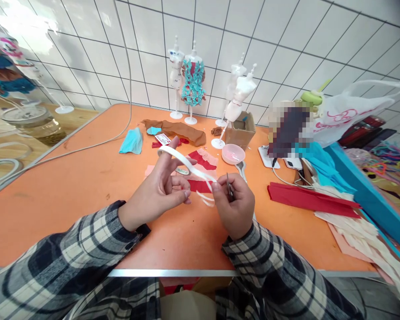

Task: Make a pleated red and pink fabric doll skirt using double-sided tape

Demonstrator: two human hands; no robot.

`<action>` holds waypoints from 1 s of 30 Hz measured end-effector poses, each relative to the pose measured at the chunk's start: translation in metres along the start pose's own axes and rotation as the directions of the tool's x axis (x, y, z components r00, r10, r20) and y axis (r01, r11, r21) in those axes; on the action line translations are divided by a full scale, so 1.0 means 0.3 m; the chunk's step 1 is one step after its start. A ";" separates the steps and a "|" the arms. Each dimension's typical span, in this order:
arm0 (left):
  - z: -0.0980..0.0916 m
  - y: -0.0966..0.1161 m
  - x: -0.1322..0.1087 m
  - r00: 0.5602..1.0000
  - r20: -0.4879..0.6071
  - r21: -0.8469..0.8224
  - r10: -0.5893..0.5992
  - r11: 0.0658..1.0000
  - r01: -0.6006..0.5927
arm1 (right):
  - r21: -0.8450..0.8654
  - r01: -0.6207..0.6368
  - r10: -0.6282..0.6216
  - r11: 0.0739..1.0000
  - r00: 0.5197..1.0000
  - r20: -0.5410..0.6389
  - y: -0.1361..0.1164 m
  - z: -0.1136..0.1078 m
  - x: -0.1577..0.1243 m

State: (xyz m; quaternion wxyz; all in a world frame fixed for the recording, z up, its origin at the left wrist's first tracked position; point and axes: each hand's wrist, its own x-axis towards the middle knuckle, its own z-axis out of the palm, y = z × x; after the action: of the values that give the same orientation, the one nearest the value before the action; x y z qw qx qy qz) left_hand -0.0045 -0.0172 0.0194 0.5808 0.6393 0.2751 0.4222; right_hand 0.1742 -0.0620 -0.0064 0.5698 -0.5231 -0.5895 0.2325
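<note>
A white strip (176, 155), like narrow ribbon or tape, runs in a curve between my two hands above the table. My left hand (160, 189) carries one end looped at its raised index finger, while the other fingers curl and the thumb points right. My right hand (235, 202) pinches the strip's other end between thumb and forefinger. Tucked in its curled fingers is a small dark metal tool (230, 189), whose kind I cannot make out. Beneath the hands lie pink and red cloth pieces (203, 160), and a small oval label (182, 171).
Small white mannequins (176, 71) stand along the tiled wall, one in a turquoise-flowered dress (193, 82). A pink bowl (233, 154) and cardboard box (240, 129) sit behind my right hand. Folded red cloth (313, 199), phones and a blue tray (370, 195) are on the right.
</note>
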 end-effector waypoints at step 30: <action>-0.023 -0.013 0.012 0.988 -0.123 0.117 0.096 0.990 -0.082 | 0.078 -0.179 0.165 0.981 0.973 0.161 0.026 0.021 0.016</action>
State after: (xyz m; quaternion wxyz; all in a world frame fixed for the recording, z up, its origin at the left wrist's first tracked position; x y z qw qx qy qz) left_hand -0.0081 -0.0101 0.0161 0.5059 0.6538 0.3062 0.4721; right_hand 0.1720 -0.0532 -0.0127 0.5239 -0.5260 -0.5729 0.3473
